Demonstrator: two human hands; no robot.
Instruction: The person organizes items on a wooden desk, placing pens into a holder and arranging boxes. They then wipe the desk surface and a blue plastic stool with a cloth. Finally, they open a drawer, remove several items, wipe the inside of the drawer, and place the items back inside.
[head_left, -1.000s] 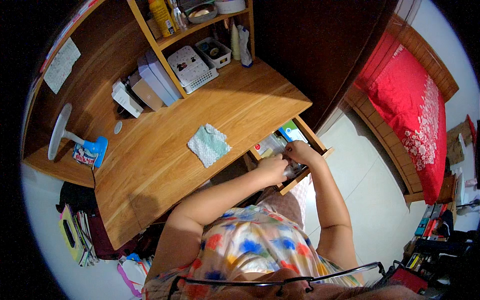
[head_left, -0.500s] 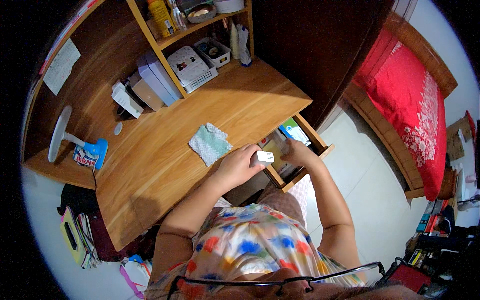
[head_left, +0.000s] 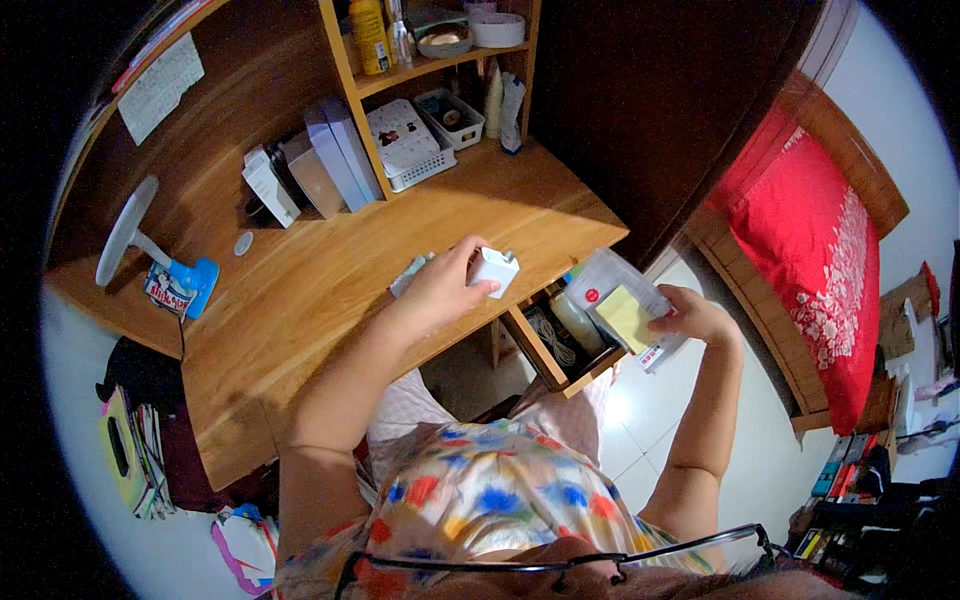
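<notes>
My left hand (head_left: 440,290) is closed around a white plug-in charger (head_left: 494,273), held just above the desk's front edge. In my right hand (head_left: 698,317) is a flat, see-through plastic case (head_left: 610,272), tilted over the open drawer (head_left: 588,378). A yellow paper pad (head_left: 624,319) lies against the case under my fingers; whether the two are joined I cannot tell. Inside the drawer, a coiled pale cable (head_left: 553,338) and a pale bottle-like thing (head_left: 578,322) show, while the case hides the right part. Behind my left hand, a green-and-white cloth (head_left: 404,277) is mostly covered.
The wooden desk (head_left: 320,300) bears a small fan (head_left: 190,285) at left and upright boxes (head_left: 340,150) near the back. White baskets (head_left: 420,168) stand under the shelf (head_left: 430,70). Right of the drawer is a bed with a red cover (head_left: 795,230).
My right hand has come out of the drawer and moved right, lifting the plastic case and yellow pad. My left hand has shifted left and up with the charger, now covering most of the cloth.
</notes>
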